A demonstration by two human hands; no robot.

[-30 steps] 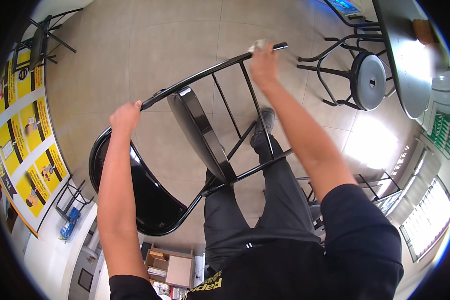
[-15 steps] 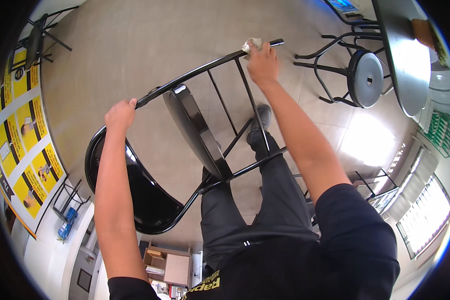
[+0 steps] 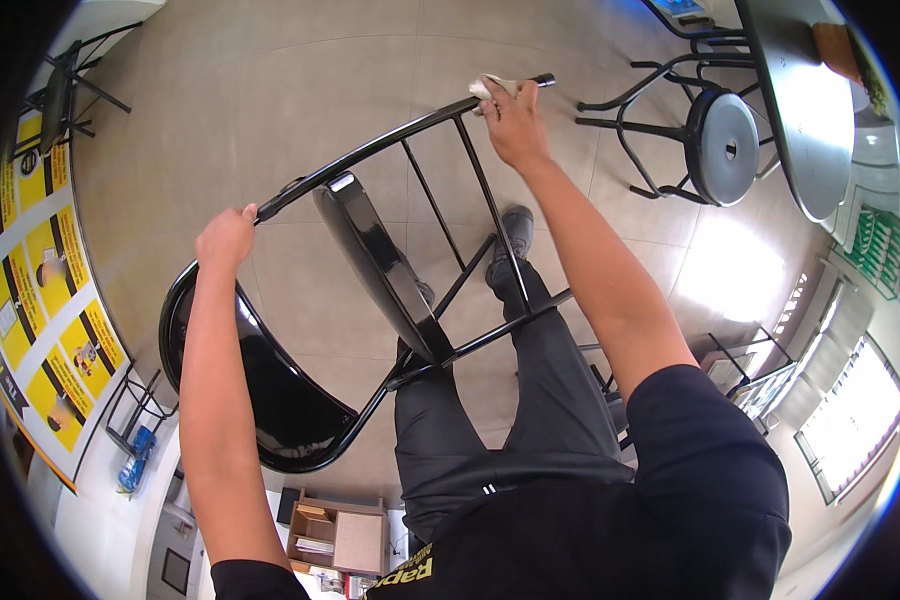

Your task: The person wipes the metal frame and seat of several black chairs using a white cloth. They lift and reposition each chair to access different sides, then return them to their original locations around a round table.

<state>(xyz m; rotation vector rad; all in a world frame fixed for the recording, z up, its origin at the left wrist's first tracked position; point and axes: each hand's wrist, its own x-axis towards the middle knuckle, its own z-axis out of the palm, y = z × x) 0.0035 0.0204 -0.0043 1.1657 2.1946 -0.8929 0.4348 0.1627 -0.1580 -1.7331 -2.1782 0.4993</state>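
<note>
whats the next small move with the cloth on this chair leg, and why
Probably slide the right hand with the white cloth back down the black chair leg toward the left hand. The cloth sits near the leg's tip, so most of that tube lies on the other side of it, and the left hand grips the frame to steady it.

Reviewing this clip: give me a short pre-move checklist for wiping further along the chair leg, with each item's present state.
1. Left hand closed around the chair frame: ok.
2. Cloth under the right hand, pressed on the leg near its tip: ok.
3. Chair lifted off the floor, seat tilted on edge: ok.
4. Stool apart from the chair's leg tip: ok.
5. Person's shoe planted flat: cannot tell, partly hidden behind the bars.
6. Leg surface already clean: cannot tell.
</note>
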